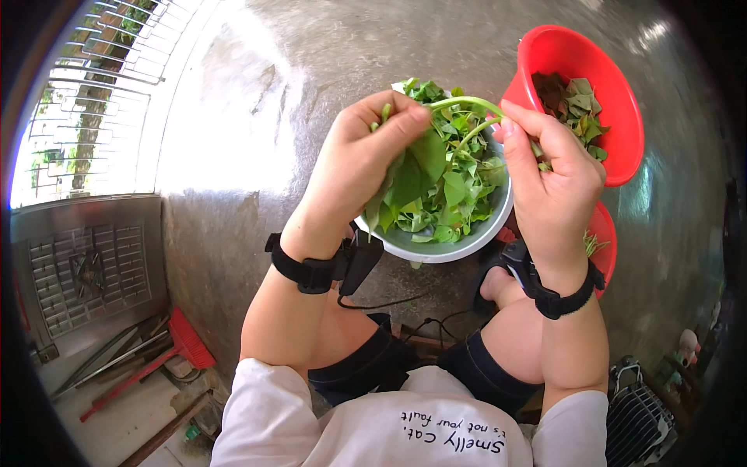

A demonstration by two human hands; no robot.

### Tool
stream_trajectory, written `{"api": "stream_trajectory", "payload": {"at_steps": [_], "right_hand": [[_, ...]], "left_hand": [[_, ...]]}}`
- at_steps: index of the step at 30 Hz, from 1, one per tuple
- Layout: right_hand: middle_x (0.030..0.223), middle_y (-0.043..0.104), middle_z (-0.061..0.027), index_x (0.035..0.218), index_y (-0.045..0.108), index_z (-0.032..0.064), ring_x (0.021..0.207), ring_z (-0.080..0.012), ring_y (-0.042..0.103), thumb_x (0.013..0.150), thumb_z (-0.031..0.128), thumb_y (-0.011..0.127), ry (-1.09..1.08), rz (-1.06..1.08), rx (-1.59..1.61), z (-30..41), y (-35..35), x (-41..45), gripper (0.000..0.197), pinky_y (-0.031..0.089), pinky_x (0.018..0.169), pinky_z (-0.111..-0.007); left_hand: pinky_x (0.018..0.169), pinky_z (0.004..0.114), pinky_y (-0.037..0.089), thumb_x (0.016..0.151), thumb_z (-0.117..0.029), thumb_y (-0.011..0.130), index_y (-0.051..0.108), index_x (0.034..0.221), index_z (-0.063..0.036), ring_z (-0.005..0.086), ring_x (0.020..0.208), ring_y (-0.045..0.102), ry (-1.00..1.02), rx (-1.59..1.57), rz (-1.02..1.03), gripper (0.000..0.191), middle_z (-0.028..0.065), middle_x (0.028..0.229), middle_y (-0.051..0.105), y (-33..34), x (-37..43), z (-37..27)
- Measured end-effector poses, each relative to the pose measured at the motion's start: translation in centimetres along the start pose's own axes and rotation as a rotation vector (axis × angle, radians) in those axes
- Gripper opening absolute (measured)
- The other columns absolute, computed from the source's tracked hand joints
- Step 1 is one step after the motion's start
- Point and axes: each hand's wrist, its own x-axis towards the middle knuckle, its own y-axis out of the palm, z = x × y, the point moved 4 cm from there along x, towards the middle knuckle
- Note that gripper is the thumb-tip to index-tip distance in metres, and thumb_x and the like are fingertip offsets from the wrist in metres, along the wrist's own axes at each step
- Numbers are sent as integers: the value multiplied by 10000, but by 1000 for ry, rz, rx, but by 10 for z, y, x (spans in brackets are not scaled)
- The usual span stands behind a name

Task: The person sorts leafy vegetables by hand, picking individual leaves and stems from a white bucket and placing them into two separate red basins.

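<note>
Both of my hands grip a bent green leafy stem (467, 100) above a round grey-white basin (467, 251). My left hand (373, 140) pinches it between thumb and forefinger, and broad green leaves (423, 169) hang below that hand. My right hand (551, 154) pinches the other end, with short stem pieces showing under its fingers. Beneath the hands, the basin is heaped with loose green leaves (432, 219). Behind my right hand stands a red plastic bucket (624, 134) with darker leaves (578, 108) at its bottom. The fingers partly cover the stem's ends.
A second red basin (606, 233), partly behind my right wrist, holds thin green stems (592, 244). Black straps with devices circle both wrists, and a cable (385, 305) runs below. A red broom (189, 341) leans at lower left by a metal door (87, 262). A wire rack (639, 420) stands at lower right.
</note>
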Motion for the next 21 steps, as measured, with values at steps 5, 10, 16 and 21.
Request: {"api": "stream_trajectory", "payload": {"at_steps": [5,10,16,21], "right_hand": [[749,639,-146,868,628,-25,635,-211,637,765,-13,626,-47,14,-34,1,-1,0,104,487,565,-267],[742,622,-154,852,608,-19,635,-254,628,756,-10,623,-70,32,-36,0,-2,-1,98,482,555,-288],[704,589,-124,844,584,21,565,-275,580,716,17,615,-129,189,-43,9,17,-14,132,458,491,-345],[695,589,-137,824,591,16,545,-272,568,737,27,600,12,95,-8,-11,6,-16,88,438,466,-328]], "left_hand": [[565,214,450,770,-152,690,660,841,24,60,620,540,134,374,-27,193,34,680,625,15,-4,1],[538,198,440,792,-128,662,665,839,23,52,609,542,113,358,-57,158,39,664,627,18,-8,-2],[560,217,464,832,-72,591,619,858,9,99,630,580,132,-297,-293,89,50,731,616,15,1,9],[597,288,495,874,-151,539,574,905,-52,155,637,573,-71,-537,-341,110,42,732,575,-1,31,49]]}}
